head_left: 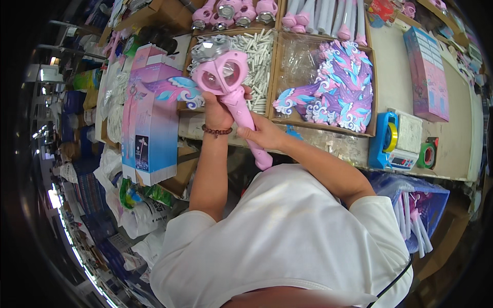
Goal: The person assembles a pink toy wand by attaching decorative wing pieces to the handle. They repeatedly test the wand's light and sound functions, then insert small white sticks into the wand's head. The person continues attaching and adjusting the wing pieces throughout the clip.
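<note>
A pink toy wand [239,110] with a round, windowed head is held slanting in front of my chest, head away from me. My left hand [219,112] is closed around the handle's top, just under the head. Lower down, my right hand [263,132] grips the handle. A purple, pink and blue wing piece [174,91] sticks out at the left of the head; whether it is fixed there I cannot tell. Similar wing pieces [344,84] are heaped in a cardboard box to the right. Behind the wand lies a box of small white sticks [261,56].
Flattened pink-blue cartons [149,113] stand at the left. Pink wand heads [233,13] and white tubes [328,18] fill far boxes. To the right are a blue tape dispenser [381,141], a scale [405,141], a green tape roll [426,155], a carton [427,74] and a blue bin [436,203].
</note>
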A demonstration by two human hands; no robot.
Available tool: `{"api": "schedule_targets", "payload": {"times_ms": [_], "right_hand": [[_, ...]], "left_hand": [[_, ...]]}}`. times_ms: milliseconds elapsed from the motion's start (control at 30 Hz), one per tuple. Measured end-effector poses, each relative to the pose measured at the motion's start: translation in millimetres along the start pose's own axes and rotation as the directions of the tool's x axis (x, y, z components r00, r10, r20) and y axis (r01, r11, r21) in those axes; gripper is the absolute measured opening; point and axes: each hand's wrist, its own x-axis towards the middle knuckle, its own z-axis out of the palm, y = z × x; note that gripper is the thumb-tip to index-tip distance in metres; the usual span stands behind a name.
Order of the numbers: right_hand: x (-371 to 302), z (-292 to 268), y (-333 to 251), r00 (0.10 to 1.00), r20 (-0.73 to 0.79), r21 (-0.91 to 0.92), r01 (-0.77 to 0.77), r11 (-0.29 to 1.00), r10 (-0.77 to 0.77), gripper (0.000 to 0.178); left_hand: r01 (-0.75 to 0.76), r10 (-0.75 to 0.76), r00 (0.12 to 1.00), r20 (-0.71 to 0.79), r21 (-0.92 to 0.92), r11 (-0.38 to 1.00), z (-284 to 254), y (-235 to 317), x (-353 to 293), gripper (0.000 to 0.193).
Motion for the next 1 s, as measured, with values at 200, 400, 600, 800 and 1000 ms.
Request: {"api": "schedule_targets", "payload": {"times_ms": [200,400,600,800,1000], "right_hand": [[0,-33,-13,0.997,-0.057,-0.528,-0.076,0.846,0.054,0.051],[8,-96,17,0.995,-0.084,-0.996,-0.082,0.031,-0.061,0.048],[28,-97,19,0.997,-0.065,-0.991,-0.07,0.115,0.042,0.029],[48,-112,-27,0.92,-0.348,-0.782,-0.18,0.596,-0.179,0.028],[43,-115,-61,0.844,-0.533,-0.174,-0.037,0.984,-0.062,0.025]], "left_hand": [[-0.001,-0.001,0.998,-0.066,-0.031,1.0,-22,5,-5,0.101],[-0.031,0.046,0.998,0.032,-0.377,0.926,-56,-7,-12,0.11],[0.027,0.039,0.993,0.111,-0.544,0.839,-73,-16,-16,0.112],[-0.009,0.004,1.0,-0.016,-0.307,0.952,-62,-18,-15,0.109],[0.133,-0.148,0.988,-0.039,-0.254,0.958,-56,-51,-29,0.104]]}}
